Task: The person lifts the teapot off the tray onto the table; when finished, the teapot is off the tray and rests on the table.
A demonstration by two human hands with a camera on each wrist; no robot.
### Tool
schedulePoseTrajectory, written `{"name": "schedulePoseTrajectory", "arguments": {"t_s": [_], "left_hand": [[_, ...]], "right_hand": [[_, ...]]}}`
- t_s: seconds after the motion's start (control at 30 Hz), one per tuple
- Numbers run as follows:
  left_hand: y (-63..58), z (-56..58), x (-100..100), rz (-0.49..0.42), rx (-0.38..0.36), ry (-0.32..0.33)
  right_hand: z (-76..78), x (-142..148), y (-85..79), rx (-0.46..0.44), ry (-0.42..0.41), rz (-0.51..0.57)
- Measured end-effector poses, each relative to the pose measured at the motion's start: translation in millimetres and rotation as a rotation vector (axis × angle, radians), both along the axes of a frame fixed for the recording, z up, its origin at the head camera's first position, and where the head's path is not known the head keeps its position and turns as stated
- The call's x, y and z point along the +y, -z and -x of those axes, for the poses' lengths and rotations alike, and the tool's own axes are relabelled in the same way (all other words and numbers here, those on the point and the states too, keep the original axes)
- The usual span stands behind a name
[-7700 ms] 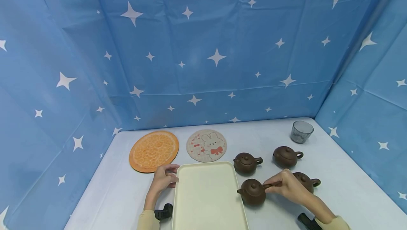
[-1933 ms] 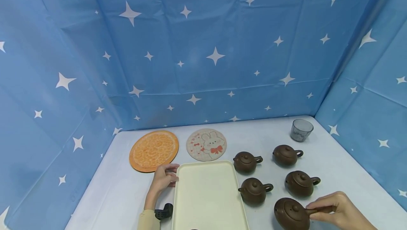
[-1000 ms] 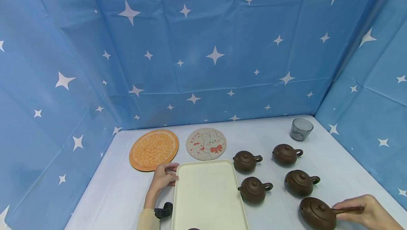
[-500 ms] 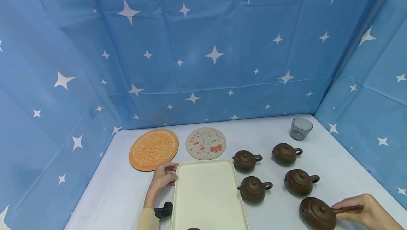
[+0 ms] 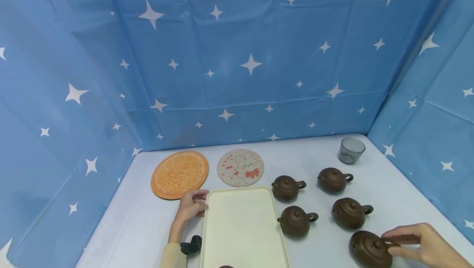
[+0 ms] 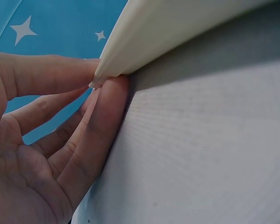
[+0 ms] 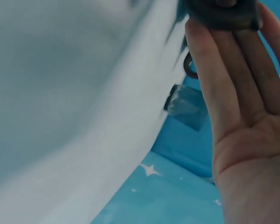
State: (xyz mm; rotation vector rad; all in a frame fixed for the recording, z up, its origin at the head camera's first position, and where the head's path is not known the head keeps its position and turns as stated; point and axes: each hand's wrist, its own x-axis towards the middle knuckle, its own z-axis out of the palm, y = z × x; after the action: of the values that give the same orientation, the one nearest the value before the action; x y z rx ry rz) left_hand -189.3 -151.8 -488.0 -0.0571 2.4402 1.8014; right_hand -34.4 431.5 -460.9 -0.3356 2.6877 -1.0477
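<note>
At the left of the cream tray [image 5: 240, 227], my left hand [image 5: 189, 208] pinches its rim, thumb above and fingers beneath, as the left wrist view shows the tray edge [image 6: 130, 44] between them. At the lower right, my right hand [image 5: 422, 243] is around the handle of a dark brown teapot [image 5: 370, 248] that stands on the table. Its fingers are spread apart from the handle; in the right wrist view the fingers [image 7: 214, 79] are straight beside the dark handle [image 7: 224, 16]. Whether they still touch it is hard to tell.
Other brown teapots stand right of the tray: one far [image 5: 286, 188], one near [image 5: 296, 221], and two more [image 5: 333, 180] further right. A grey glass [image 5: 351, 151], an orange round mat [image 5: 180, 175] and a rabbit mat [image 5: 240, 168] lie behind. A brown curve [image 5: 226, 266] shows at the bottom edge.
My right hand left the teapot beside the tray, then slid another teapot rightward along the near side; its fingers have just spread from that handle. My left hand has stayed on the tray.
</note>
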Motion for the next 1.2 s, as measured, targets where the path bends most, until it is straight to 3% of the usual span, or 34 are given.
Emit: {"name": "schedulePoseTrajectory", "arguments": {"t_s": [0.17,0.27,0.43,0.57,0.77,1.0,1.2], "left_hand": [[0.3,1.7,0,0.003,0.007,0.005],[0.5,2.1,-2,0.008,0.002,0.005],[0.6,1.4,-2,0.007,0.001,0.004],[0.6,0.6,-2,-0.005,0.005,0.008],[0.4,0.8,-1,-0.003,0.009,0.003],[1.2,1.8,-1,0.009,0.012,0.004],[1.4,1.6,-1,0.01,0.005,0.003]], "right_hand": [[-1.3,-22,-12.8,0.107,0.158,-0.133],[-0.2,-41,-22.2,0.181,0.229,-0.125],[7.8,-73,-31.3,0.42,0.121,0.024],[14.0,-103,-38.5,0.473,-0.016,0.109],[22.4,-152,-41.7,0.465,-0.156,0.186],[28.6,-202,-36.0,0.387,-0.345,0.306],[28.3,-239,-32.1,0.189,-0.439,0.387]]}}
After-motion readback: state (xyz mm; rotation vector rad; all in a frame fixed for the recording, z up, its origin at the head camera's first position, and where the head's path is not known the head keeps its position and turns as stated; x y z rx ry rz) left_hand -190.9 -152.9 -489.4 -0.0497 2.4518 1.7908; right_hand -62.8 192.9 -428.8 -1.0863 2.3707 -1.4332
